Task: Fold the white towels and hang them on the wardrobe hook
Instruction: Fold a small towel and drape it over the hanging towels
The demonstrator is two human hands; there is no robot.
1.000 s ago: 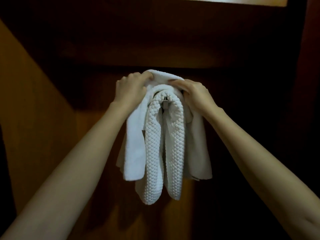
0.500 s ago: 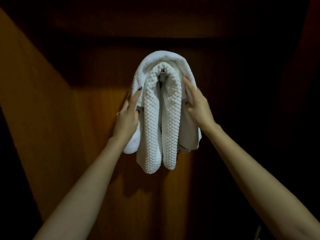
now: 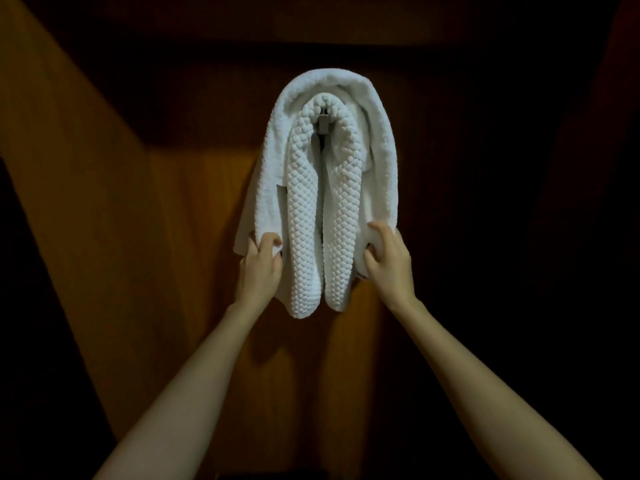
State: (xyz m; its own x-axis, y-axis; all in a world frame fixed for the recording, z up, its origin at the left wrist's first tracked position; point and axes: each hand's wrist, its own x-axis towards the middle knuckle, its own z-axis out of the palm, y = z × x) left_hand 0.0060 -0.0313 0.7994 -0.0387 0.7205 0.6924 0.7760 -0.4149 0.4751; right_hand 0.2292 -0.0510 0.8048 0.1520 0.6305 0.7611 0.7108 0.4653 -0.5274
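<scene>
Two white towels hang over a small metal hook [image 3: 323,122] on the wardrobe's back panel. The knobbly waffle-textured towel [image 3: 304,216] hangs in front in two long strands. Draped over it is a smoother terry towel [image 3: 381,157], which falls on both sides. My left hand [image 3: 260,268] grips the terry towel's lower left end with curled fingers. My right hand [image 3: 388,261] grips its lower right end the same way. Both forearms reach up from the bottom of the view.
The wooden back panel [image 3: 194,237] of the wardrobe is lit orange-brown behind the towels. A side wall [image 3: 69,168] slants on the left. The right side and the top are in deep shadow.
Both hands slid down from the top of the towels, along the sides, to the terry towel's lower ends and now grip them. The view has moved closer to the towels.
</scene>
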